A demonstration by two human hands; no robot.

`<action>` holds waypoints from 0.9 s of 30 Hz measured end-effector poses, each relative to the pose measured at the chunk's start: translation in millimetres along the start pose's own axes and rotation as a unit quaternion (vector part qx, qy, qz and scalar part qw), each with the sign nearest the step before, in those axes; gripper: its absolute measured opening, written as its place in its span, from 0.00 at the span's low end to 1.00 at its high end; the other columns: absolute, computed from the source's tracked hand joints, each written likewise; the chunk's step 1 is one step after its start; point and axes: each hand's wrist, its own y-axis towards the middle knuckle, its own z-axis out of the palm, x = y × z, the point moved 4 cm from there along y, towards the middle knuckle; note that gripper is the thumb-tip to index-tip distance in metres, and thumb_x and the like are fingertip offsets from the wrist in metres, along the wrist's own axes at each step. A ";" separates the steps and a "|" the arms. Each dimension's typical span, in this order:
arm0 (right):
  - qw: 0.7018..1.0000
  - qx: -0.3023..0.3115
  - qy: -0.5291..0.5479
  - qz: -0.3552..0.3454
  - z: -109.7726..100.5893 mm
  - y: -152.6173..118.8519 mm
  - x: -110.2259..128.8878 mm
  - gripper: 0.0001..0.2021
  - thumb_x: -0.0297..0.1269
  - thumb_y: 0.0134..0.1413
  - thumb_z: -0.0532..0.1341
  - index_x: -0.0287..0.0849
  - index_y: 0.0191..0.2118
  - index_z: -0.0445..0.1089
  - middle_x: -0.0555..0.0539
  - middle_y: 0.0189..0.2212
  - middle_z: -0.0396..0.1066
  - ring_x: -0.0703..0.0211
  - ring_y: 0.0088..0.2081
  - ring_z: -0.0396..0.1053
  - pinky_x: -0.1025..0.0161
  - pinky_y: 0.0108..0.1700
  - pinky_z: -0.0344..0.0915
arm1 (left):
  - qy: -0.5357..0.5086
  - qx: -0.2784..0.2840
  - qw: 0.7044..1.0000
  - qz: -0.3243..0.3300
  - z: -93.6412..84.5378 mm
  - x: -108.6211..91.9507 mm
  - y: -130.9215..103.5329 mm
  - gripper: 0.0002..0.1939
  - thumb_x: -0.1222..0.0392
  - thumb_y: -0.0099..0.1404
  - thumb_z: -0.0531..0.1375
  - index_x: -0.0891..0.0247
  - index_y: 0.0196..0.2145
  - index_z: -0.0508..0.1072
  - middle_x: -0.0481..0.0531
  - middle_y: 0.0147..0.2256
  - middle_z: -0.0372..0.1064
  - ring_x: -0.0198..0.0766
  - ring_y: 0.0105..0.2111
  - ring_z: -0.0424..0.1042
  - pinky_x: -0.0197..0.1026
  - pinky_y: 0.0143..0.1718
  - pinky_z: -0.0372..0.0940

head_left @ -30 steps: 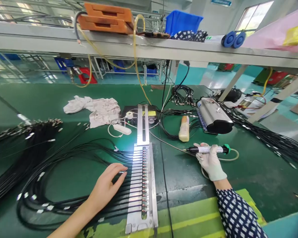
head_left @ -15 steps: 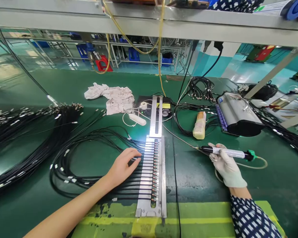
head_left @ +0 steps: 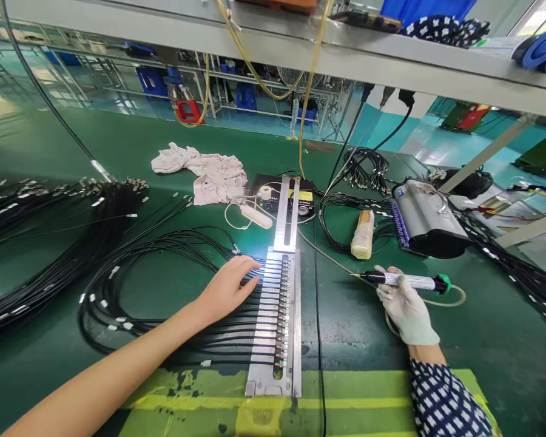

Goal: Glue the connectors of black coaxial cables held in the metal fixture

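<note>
My bare left hand (head_left: 234, 285) rests over the black cables (head_left: 236, 331) at the left side of a long metal fixture (head_left: 294, 340). Its thumb and forefinger are apart, with cables under them. The fixture holds a row of cable ends side by side, their tips with small coloured wires at its slot. In my gloved right hand (head_left: 407, 306) is a dispensing syringe (head_left: 412, 281) with a white barrel, black front, thin tip and green cap. A hose leads from the cap. The tip points left, well apart from the fixture. Some glove fingertips look cut away.
A black control box (head_left: 266, 203) sits behind the fixture, near a crumpled white cloth (head_left: 221, 176). Cable bundles (head_left: 113, 224) lie left. To the right are a yellowish wrapped block (head_left: 363, 235) and a grey rounded device (head_left: 430, 215). A shelf beam (head_left: 273, 45) crosses above.
The camera view has shifted and tilted slightly. My right hand with the syringe appears a little further left. My left hand has moved slightly up along the cables, its thumb and forefinger still apart.
</note>
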 end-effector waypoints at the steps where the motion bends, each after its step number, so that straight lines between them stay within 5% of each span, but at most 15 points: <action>1: 1.000 -0.007 -0.015 0.017 2.8 3.3 9.4 0.17 0.44 0.48 0.74 0.44 0.39 0.71 0.42 0.43 0.76 0.64 0.22 0.65 0.66 0.20 0.64 | 0.014 0.004 1.000 0.001 1.8 3.3 9.4 0.15 0.54 0.73 0.51 0.61 0.50 0.72 0.57 0.49 0.72 0.46 0.51 0.70 0.52 0.58 0.64; 4: 0.993 -0.016 -0.084 0.083 22.2 18.8 49.9 0.11 0.39 0.55 0.71 0.39 0.38 0.72 0.41 0.29 0.76 0.60 0.19 0.67 0.67 0.14 0.62 | 0.047 0.006 0.999 -0.019 11.4 19.4 42.6 0.17 0.56 0.71 0.53 0.63 0.54 0.70 0.60 0.51 0.70 0.50 0.53 0.67 0.55 0.57 0.63; 6: 0.990 -0.014 -0.113 0.086 46.2 29.7 77.7 0.04 0.29 0.58 0.68 0.37 0.38 0.73 0.45 0.22 0.73 0.68 0.11 0.55 0.72 0.08 0.43 | 0.055 0.014 0.998 -0.037 22.3 32.4 63.1 0.16 0.57 0.70 0.55 0.64 0.53 0.71 0.61 0.49 0.70 0.50 0.52 0.67 0.54 0.55 0.63; 7: 0.990 -0.010 -0.118 0.075 61.4 33.3 86.7 0.05 0.26 0.58 0.69 0.39 0.38 0.74 0.48 0.21 0.73 0.69 0.11 0.55 0.73 0.08 0.44 | 0.056 0.021 0.997 -0.043 28.3 38.2 71.4 0.15 0.57 0.70 0.56 0.64 0.51 0.71 0.60 0.48 0.70 0.49 0.51 0.67 0.53 0.54 0.64; 8: 0.992 -0.004 -0.125 0.031 78.7 35.2 92.4 0.06 0.26 0.57 0.70 0.42 0.37 0.74 0.51 0.21 0.73 0.69 0.12 0.57 0.74 0.09 0.49 | 0.055 0.030 0.997 -0.047 34.1 43.2 78.1 0.14 0.57 0.69 0.57 0.65 0.49 0.72 0.58 0.45 0.71 0.47 0.49 0.68 0.50 0.53 0.64; 10: 0.962 0.035 -0.180 -0.202 119.0 29.0 94.1 0.07 0.31 0.57 0.72 0.45 0.38 0.75 0.52 0.27 0.76 0.67 0.20 0.67 0.74 0.18 0.65 | 0.046 0.047 0.997 -0.049 43.1 50.0 86.8 0.09 0.57 0.68 0.58 0.64 0.42 0.73 0.54 0.39 0.70 0.43 0.44 0.69 0.46 0.48 0.66; 12: 0.956 0.063 -0.169 -0.230 150.6 20.8 56.2 0.12 0.40 0.52 0.76 0.45 0.38 0.75 0.50 0.35 0.77 0.62 0.29 0.73 0.70 0.25 0.72 | 0.034 0.058 0.997 -0.046 47.0 52.5 89.9 0.08 0.57 0.69 0.58 0.64 0.38 0.73 0.51 0.35 0.69 0.41 0.39 0.69 0.42 0.43 0.66; 14: 0.969 0.116 -0.151 -0.155 171.1 16.1 -0.1 0.18 0.46 0.45 0.77 0.42 0.36 0.75 0.47 0.36 0.78 0.63 0.25 0.70 0.70 0.22 0.68 | 0.023 0.061 0.997 -0.039 46.5 52.0 88.8 0.08 0.57 0.69 0.58 0.63 0.37 0.72 0.51 0.34 0.68 0.39 0.37 0.68 0.41 0.41 0.65; 18: 0.978 0.104 -0.135 -0.119 169.5 14.0 -72.7 0.19 0.47 0.45 0.76 0.42 0.38 0.75 0.47 0.38 0.78 0.65 0.25 0.68 0.69 0.24 0.68 | 0.015 0.060 0.998 -0.031 42.9 47.6 81.8 0.08 0.56 0.71 0.57 0.63 0.36 0.70 0.52 0.35 0.69 0.41 0.38 0.67 0.42 0.43 0.62; 24: 0.963 0.127 -0.191 -0.144 150.1 16.8 -86.0 0.14 0.45 0.55 0.72 0.44 0.42 0.72 0.45 0.42 0.78 0.61 0.24 0.73 0.65 0.24 0.71 | 0.017 0.061 0.996 -0.062 43.8 42.6 72.2 0.07 0.57 0.72 0.56 0.63 0.38 0.68 0.52 0.36 0.69 0.44 0.39 0.67 0.45 0.41 0.58; 27: 0.938 0.145 -0.247 -0.195 149.0 9.2 -84.6 0.11 0.42 0.58 0.70 0.46 0.42 0.71 0.45 0.46 0.77 0.55 0.33 0.77 0.59 0.31 0.77 | 0.029 0.065 0.995 -0.067 43.3 40.5 69.0 0.07 0.56 0.72 0.56 0.62 0.38 0.68 0.52 0.36 0.69 0.44 0.38 0.67 0.45 0.40 0.58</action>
